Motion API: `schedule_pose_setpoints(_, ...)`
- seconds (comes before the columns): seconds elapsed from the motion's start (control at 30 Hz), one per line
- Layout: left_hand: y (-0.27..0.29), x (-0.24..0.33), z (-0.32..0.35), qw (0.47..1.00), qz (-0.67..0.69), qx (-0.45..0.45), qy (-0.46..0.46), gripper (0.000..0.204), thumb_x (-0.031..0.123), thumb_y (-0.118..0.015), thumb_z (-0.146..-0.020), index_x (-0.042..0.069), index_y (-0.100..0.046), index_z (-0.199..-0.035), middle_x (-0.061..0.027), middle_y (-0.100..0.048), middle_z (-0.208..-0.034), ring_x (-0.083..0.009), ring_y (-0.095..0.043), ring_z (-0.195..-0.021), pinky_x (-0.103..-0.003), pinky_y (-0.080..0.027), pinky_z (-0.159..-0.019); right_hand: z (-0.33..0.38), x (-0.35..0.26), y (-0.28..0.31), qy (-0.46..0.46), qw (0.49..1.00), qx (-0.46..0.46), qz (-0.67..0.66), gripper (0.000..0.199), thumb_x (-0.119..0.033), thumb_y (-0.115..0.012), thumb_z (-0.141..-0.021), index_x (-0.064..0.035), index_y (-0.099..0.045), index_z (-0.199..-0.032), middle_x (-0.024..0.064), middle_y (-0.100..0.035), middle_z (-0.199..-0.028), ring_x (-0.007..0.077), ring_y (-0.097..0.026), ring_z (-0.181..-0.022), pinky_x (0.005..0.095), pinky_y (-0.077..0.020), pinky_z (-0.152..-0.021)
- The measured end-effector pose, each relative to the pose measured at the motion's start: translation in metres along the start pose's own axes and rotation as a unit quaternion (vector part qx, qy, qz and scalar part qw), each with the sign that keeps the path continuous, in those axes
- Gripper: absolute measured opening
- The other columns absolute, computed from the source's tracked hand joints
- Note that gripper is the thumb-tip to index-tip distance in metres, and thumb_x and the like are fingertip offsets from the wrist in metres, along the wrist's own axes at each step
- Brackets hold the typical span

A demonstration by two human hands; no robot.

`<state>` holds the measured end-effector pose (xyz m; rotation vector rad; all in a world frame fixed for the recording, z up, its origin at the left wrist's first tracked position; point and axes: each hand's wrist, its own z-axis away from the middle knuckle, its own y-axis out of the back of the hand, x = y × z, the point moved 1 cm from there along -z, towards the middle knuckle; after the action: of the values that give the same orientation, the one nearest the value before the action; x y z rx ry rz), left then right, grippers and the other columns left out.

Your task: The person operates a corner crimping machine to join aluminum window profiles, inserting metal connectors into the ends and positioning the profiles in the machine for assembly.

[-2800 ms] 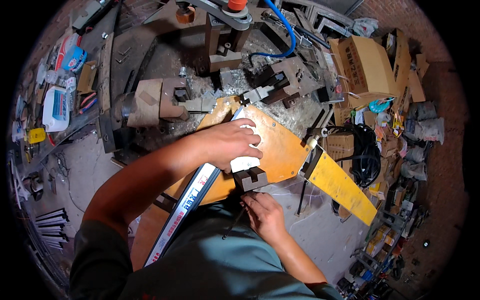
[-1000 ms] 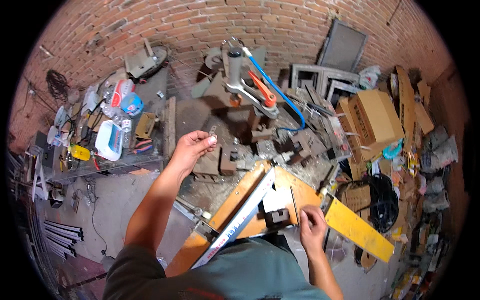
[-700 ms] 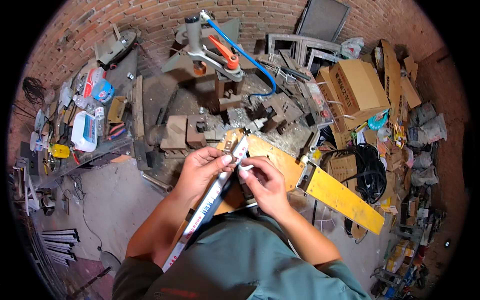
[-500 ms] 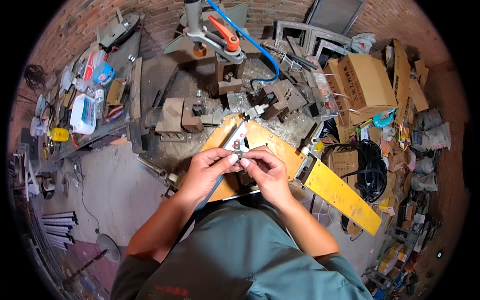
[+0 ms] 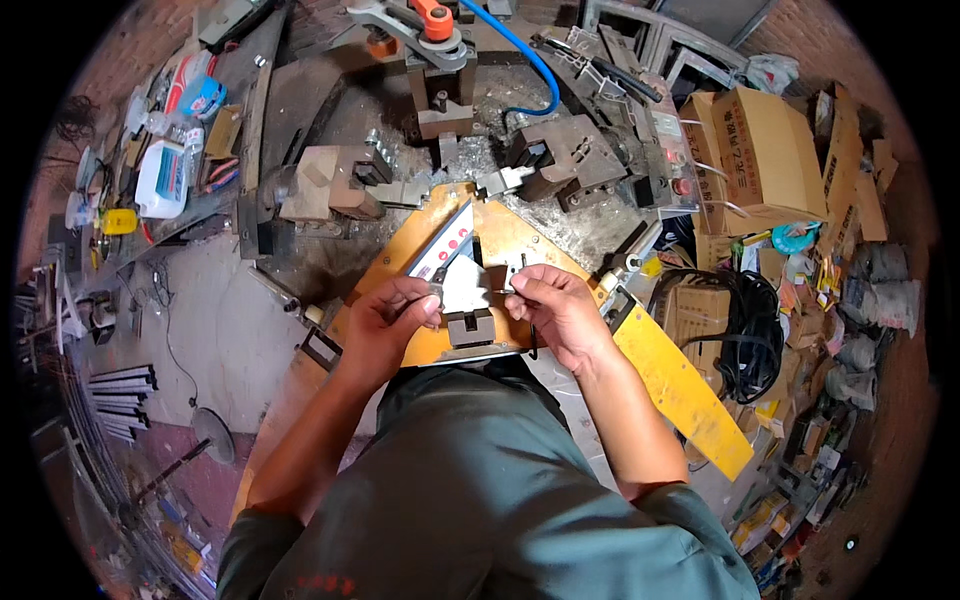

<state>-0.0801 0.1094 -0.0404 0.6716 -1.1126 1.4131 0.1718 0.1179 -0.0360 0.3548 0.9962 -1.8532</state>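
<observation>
My left hand pinches the near end of a white mitre-cut metal profile that lies on an orange V-shaped work plate. My right hand is just right of it, with its fingers closed on a small dark metal piece. A thin dark rod hangs below its palm. Between the two hands a grey clamp block sits at the plate's near edge. My green-clad lap fills the lower view.
Behind the plate stand a press with an orange handle, a blue hose and steel jaw blocks. Cardboard boxes and a black cable coil are on the right. A white plastic bottle and clutter are on the left.
My left hand came back from reaching toward the bench at the back. Both hands have met over the white profile on the orange plate, and my view has tilted down.
</observation>
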Motion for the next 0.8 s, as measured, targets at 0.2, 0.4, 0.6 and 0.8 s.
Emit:
schedule_pose_setpoints(0.2,0.007,-0.036,0.009,0.997,-0.05,0.011,-0.06,0.009,-0.009,-0.059,-0.098,-0.001,-0.06,-0.094,-0.0124,-0.07,-0.108,-0.0168,-0.068,-0.1,-0.033,-0.055,-0.094,-0.016,0.019,0.025,-0.053,0.997,-0.008,0.062,0.011,-0.01,-0.072,-0.095,-0.0004,-0.071,-0.099,0.0057,-0.07,-0.084,0.0119,-0.062,-0.076,0.0256,-0.0465,-0.071)
schedule_pose_setpoints(0.4,0.002,-0.061,0.02,0.997,0.043,0.057,-0.011,0.01,-0.01,-0.059,-0.096,-0.001,-0.06,-0.091,-0.0149,-0.069,-0.108,-0.0195,-0.068,-0.099,-0.034,-0.057,-0.093,-0.033,0.034,0.027,-0.067,0.987,-0.01,0.149,0.008,-0.009,-0.073,-0.093,-0.0038,-0.071,-0.099,0.0014,-0.07,-0.088,0.0116,-0.061,-0.079,0.0259,-0.0469,-0.076)
schedule_pose_setpoints(0.6,0.004,-0.071,0.046,0.978,-0.075,0.162,-0.111,0.013,-0.014,-0.051,-0.096,-0.004,-0.059,-0.098,-0.0149,-0.067,-0.109,-0.0189,-0.067,-0.099,-0.033,-0.055,-0.092,-0.021,0.032,0.027,-0.013,0.996,0.037,0.086,0.008,-0.008,-0.071,-0.095,-0.0026,-0.069,-0.1,0.0024,-0.069,-0.093,0.0114,-0.06,-0.084,0.0258,-0.0463,-0.08)
schedule_pose_setpoints(0.8,0.033,-0.115,0.113,0.957,-0.223,0.175,-0.063,0.017,-0.006,-0.059,-0.095,0.0,-0.07,-0.106,-0.0098,-0.072,-0.097,-0.016,-0.071,-0.093,-0.028,-0.056,-0.08,-0.012,0.038,0.051,0.021,0.996,0.056,0.072,0.008,-0.009,-0.066,-0.098,-0.0034,-0.067,-0.103,0.0052,-0.071,-0.102,0.0124,-0.061,-0.091,0.0278,-0.0462,-0.085)
